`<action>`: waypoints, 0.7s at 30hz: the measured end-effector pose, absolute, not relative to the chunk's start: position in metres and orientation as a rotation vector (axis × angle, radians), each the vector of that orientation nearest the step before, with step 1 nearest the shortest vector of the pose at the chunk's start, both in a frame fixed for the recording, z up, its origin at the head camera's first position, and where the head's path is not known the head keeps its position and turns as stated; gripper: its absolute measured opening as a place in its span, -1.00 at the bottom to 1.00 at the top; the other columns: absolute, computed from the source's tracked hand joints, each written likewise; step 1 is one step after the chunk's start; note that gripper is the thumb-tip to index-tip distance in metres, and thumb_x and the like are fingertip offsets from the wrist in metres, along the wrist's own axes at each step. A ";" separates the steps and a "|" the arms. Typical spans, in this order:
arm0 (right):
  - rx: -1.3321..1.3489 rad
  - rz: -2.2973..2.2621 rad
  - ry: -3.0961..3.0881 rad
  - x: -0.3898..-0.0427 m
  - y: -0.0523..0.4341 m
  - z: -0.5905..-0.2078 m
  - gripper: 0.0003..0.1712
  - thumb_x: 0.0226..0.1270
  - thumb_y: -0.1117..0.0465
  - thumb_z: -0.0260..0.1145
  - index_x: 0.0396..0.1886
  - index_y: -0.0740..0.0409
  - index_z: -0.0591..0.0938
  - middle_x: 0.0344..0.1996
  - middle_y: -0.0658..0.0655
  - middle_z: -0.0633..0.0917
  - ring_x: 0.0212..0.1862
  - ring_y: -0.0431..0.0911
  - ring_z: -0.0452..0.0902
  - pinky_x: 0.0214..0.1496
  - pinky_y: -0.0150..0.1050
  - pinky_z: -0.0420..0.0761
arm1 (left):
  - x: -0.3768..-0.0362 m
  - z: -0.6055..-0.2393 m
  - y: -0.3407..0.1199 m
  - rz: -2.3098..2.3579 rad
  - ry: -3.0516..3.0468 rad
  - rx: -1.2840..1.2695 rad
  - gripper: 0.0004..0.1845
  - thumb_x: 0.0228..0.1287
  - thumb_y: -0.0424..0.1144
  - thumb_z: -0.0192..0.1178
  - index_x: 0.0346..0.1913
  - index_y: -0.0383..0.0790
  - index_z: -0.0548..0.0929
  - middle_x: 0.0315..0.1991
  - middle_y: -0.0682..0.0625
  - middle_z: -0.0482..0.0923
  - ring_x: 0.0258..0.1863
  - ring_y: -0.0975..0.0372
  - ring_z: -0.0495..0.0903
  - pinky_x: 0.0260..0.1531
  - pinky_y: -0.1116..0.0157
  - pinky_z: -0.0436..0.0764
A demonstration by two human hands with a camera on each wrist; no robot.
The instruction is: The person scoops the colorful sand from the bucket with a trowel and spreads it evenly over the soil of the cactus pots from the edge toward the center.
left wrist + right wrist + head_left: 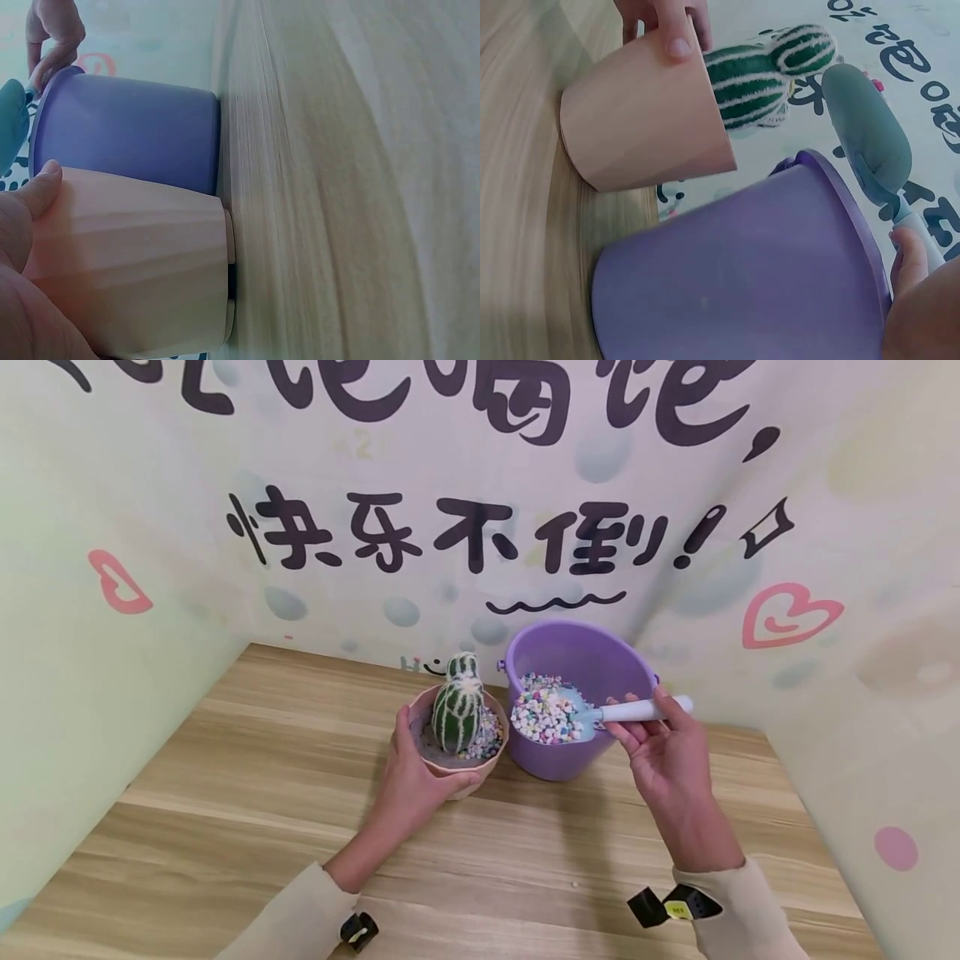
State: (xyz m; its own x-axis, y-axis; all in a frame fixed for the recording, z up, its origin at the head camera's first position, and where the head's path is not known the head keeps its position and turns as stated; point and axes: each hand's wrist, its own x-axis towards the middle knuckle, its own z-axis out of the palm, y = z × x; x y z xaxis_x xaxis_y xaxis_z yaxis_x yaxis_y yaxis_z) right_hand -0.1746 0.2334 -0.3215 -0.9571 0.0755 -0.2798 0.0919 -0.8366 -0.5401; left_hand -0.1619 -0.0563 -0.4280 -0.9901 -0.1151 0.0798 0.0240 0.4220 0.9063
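Observation:
My left hand (420,781) holds a pale pink flower pot (487,768) by its side, thumb near the rim. A striped green cactus (457,714) stands in it, with grey soil on the left and coloured pebbles on the right. In the right wrist view the pot (641,120) stands upright on the table. My right hand (671,756) grips the white handle of a light blue hand trowel (870,135). In the head view, whitish and coloured pebbles (543,714) lie heaped around its blade, over the purple bucket (555,760); which lie on the blade I cannot tell.
The bucket stands close beside the pot's right side, near the back wall. A wood-grain table (247,777) lies under both. A printed backdrop (450,443) with dark lettering rises behind, and pale walls close in the left and right sides. One tiny pale pebble (574,884) lies on the table.

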 end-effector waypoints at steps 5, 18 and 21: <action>0.481 -2.995 0.898 -0.168 0.228 -0.324 -0.49 0.40 0.24 0.25 0.23 0.00 0.24 -0.22 0.26 0.58 -0.06 0.23 0.67 -0.02 0.10 0.61 | -0.161 -0.428 -0.055 -1.603 -2.546 0.098 0.49 -0.35 0.14 0.63 0.55 -0.06 -0.24 0.49 -0.27 0.00 0.42 -0.14 0.13 0.34 -0.13 0.25; 0.534 -3.049 0.965 -0.156 0.211 -0.331 -0.62 0.38 0.23 0.27 0.07 0.11 0.31 -0.37 0.26 0.68 -0.22 0.15 0.73 -0.19 0.01 0.70 | -0.159 -0.432 -0.052 -1.537 -2.517 0.088 0.45 -0.33 0.18 0.61 0.54 0.00 -0.21 0.47 -0.23 0.05 0.39 -0.11 0.19 0.28 -0.16 0.31; 0.504 -3.064 0.978 -0.154 0.210 -0.333 -0.61 0.38 0.23 0.27 0.07 0.12 0.31 -0.37 0.25 0.68 -0.26 0.13 0.73 -0.18 0.02 0.69 | -0.158 -0.432 -0.052 -1.544 -2.495 0.067 0.43 -0.33 0.16 0.61 0.53 0.05 -0.19 0.46 -0.19 0.07 0.38 -0.08 0.20 0.26 -0.15 0.33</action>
State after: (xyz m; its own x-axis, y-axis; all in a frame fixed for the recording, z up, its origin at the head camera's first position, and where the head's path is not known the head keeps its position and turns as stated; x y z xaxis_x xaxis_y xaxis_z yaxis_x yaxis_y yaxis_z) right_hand -0.1542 0.2098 -0.3333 -0.9457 0.2000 -0.2562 -0.0147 -0.8137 -0.5811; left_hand -0.1583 -0.0517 -0.4322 -0.9777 -0.1463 0.1505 0.0694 0.4515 0.8896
